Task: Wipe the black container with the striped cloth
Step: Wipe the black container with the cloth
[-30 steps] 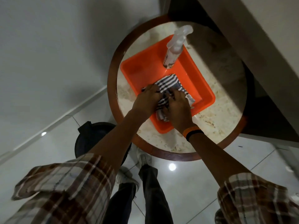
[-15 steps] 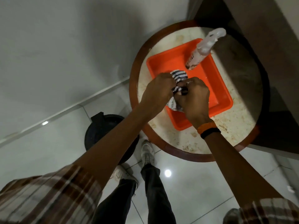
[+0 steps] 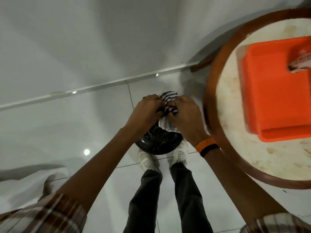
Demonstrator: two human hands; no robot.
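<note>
The striped cloth (image 3: pixel 168 98) is bunched up between my two hands, held in the air above the floor. My left hand (image 3: pixel 146 111) grips its left side and my right hand (image 3: pixel 185 118) grips its right side, a pale fold hanging below. Directly under them the black container (image 3: pixel 158 145) stands on the white tiled floor in front of my shoes, its dark inside speckled with pale spots. My hands and the cloth hide its far half.
A round wooden-rimmed table (image 3: pixel 212 91) with a marble top stands at the right. On it sits an orange tray (image 3: pixel 276 105) with a spray bottle (image 3: pixel 301 63) in it. A white wall and skirting strip (image 3: pixel 101 83) run behind. White fabric (image 3: pixel 30 184) lies at the lower left.
Both hands lifted the cloth out of the orange tray and carried it left, off the table, to above the black container. The view swung left and down.
</note>
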